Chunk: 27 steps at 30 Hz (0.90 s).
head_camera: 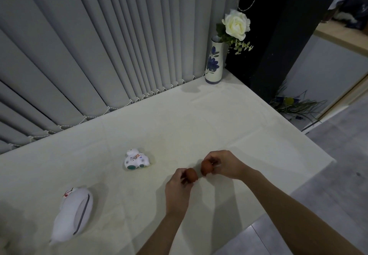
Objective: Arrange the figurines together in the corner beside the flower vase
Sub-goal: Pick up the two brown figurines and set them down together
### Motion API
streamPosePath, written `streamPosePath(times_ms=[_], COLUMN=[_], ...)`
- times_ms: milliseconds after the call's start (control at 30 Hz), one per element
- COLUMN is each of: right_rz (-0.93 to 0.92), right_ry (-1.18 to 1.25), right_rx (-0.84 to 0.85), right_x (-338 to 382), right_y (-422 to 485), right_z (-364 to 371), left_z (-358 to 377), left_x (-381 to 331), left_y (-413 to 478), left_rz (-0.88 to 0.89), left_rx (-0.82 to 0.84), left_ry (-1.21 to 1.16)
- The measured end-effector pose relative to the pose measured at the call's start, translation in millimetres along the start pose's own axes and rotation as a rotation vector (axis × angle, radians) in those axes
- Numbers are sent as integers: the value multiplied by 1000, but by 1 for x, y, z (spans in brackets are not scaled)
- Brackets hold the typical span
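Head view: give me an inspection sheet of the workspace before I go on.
Surface: table under a cream cloth, creased, mostly bare.
Job's things: two small reddish-brown figurines, one in each hand; small white painted animal figurine lying alone mid-table; large white fox-like figurine lying on its side near the left edge; white vase with blue flowers holding a cream rose, upright in the far corner.
Clutter: nothing seen.
Grippers: left hand and right hand each closed on a brown figurine.
Cables: beaded blind cord hanging behind the vase.
Surroundings: grey vertical blinds; dark pillar; grey floor.
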State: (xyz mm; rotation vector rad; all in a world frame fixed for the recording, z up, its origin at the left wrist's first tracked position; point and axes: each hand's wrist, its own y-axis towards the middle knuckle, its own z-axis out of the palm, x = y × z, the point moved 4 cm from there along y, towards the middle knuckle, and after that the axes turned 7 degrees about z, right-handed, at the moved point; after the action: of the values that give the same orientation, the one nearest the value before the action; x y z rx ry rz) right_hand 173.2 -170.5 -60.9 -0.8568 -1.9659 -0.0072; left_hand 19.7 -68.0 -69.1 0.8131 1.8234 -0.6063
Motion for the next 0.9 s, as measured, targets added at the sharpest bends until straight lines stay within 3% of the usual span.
streamPosePath(times_ms=[400,667,900], right_rz=[-34,127,129], right_ry=[-1,-3,-8], right_rx=[-4,110,12], right_x=[-3,-2,21], right_y=[-1,-5,0], right_z=[2,-12,-26], left_z=[0,-14,-57], left_x=[-1,7,6], left_y=[0,2,0], left_rz=[23,-19,13], left_rx=[47,30,-36], left_ry=[-2,42,117])
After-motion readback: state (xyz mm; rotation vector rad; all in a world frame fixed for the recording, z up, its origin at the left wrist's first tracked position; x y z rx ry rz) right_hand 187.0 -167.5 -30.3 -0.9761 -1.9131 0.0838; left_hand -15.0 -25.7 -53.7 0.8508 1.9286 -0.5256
